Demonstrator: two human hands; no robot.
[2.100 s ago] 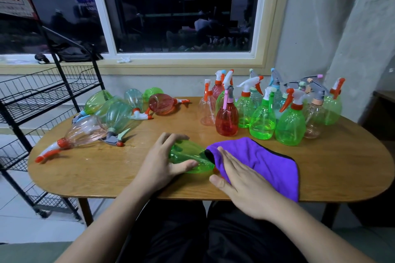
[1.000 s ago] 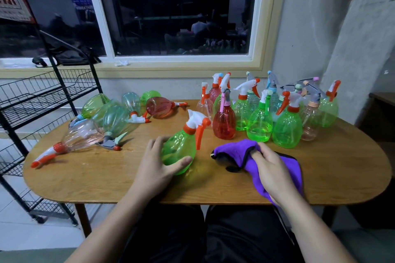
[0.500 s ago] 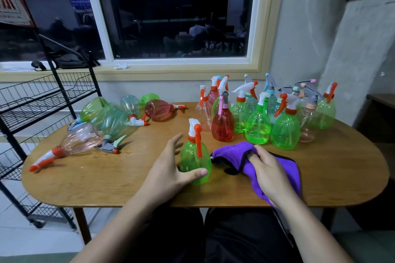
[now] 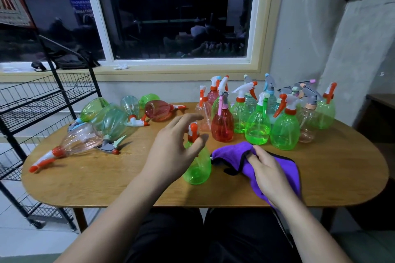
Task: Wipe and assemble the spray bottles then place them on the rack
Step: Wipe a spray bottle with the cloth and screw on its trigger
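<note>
Standing upright: the translucent green plastic spray bottle (image 4: 197,168) sits base down at the near middle of the oval wooden bench (image 4: 331,166). Its orange-and-white trigger head (image 4: 193,132) is on top, right where both hands can work it.
Left hand: the left hand (image 4: 177,151) is loose over the trigger head, fingers spread, gripping nothing. The thumb lies by the neck, but contact is too blurred to call.
Right hand: the right hand (image 4: 267,173) is curled round a fold of the purple microfibre cloth (image 4: 228,153). It bunches the fold just beside the bottle, which looks like readiness for a wipe.
Upright cluster: the assembled coloured bottles (image 4: 258,128) stand together at the far right, probably parked out of the working space.
Lying group: the bottles on their sides (image 4: 113,121) lie at the far left.
Rack: the black wire rack (image 4: 42,100) stands off the bench's left end, handy for the placing step.
</note>
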